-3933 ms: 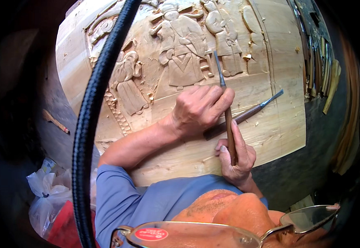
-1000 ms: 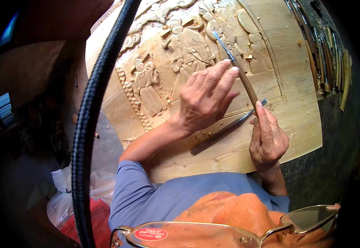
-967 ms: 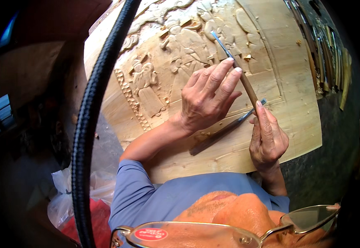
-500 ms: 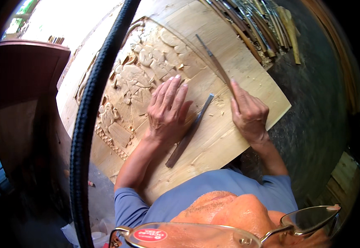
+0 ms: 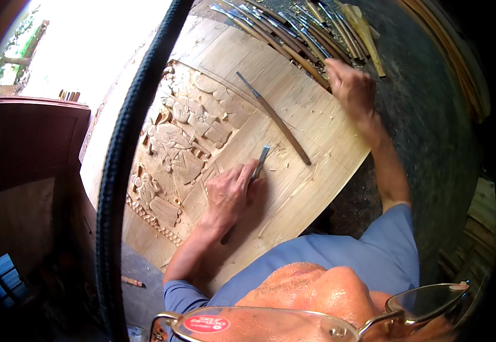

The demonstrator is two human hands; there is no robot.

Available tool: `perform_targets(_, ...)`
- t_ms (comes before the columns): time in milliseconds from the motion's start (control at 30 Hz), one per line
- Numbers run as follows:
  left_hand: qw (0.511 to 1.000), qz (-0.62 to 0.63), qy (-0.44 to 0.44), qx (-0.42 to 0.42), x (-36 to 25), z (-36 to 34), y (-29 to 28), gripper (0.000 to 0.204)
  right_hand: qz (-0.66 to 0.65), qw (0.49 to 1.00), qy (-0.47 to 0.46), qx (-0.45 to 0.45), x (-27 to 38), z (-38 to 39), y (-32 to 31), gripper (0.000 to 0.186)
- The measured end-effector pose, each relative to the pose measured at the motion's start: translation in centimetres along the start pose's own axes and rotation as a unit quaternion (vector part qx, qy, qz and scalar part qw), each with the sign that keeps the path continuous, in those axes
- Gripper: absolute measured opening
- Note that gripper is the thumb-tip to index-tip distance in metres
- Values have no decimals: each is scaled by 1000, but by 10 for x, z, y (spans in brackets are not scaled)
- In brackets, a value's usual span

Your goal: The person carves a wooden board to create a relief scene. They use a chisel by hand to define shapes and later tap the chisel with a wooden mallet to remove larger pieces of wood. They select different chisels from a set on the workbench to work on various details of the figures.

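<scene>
My left hand point(image 5: 231, 191) rests low over the wooden board, its fingers curled around a flat chisel point(image 5: 264, 157). The bright blade sticks out beyond the fingers, and the dark handle's end shows below the palm. Ahead of my left hand lies a carved relief point(image 5: 177, 137) of figures in pale wood. A slim chisel point(image 5: 282, 128) with a long brown handle lies loose on the smooth part of the board. My right hand point(image 5: 353, 88) is at the row of tools at the far right, fingers closed on a chisel point(image 5: 318, 47) among them; the palm hides its handle.
Several wooden-handled chisels point(image 5: 276, 37) lie side by side past the board point(image 5: 310, 194), next to a pale wooden mallet point(image 5: 368, 40). Wood shavings point(image 5: 285, 151) are scattered about. A black braided cable point(image 5: 124, 154) crosses the view at left, before a dark wooden cabinet point(image 5: 34, 134).
My right hand has let go of the slim chisel, which now lies on the board, and has moved away to the tool row. My left hand has closed on the flat chisel.
</scene>
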State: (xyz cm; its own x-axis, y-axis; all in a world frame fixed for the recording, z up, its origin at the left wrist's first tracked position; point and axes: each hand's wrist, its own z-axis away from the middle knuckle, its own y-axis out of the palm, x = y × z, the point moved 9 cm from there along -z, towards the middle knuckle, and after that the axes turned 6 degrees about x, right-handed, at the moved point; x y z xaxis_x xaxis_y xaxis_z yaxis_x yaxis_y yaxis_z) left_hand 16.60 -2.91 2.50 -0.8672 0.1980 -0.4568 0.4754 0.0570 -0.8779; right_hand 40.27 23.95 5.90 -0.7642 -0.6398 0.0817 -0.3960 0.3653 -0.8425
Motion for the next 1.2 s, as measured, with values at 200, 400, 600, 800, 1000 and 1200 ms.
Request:
perform_targets(200,999,-28,14,9,-11,-16,-15,52,67,994,64,55,-101,-35,59,14)
perform_targets(400,994,-52,98,3,-36,-80,-14,55,70,989,60,112,-89,-38,82,17)
perform_targets(600,993,-49,106,12,-31,-108,7,50,68,988,49,131,-97,-41,83,15)
perform_targets(800,992,-33,120,21,-30,-114,11,43,44,999,-8,23,-80,-44,67,9)
perform_targets(1000,989,-41,144,-13,-31,-122,14,28,54,998,21,25,-101,-51,71,7)
perform_targets(1200,993,-38,115,-2,-33,-125,24,24,53,990,120,51,-137,-47,68,16)
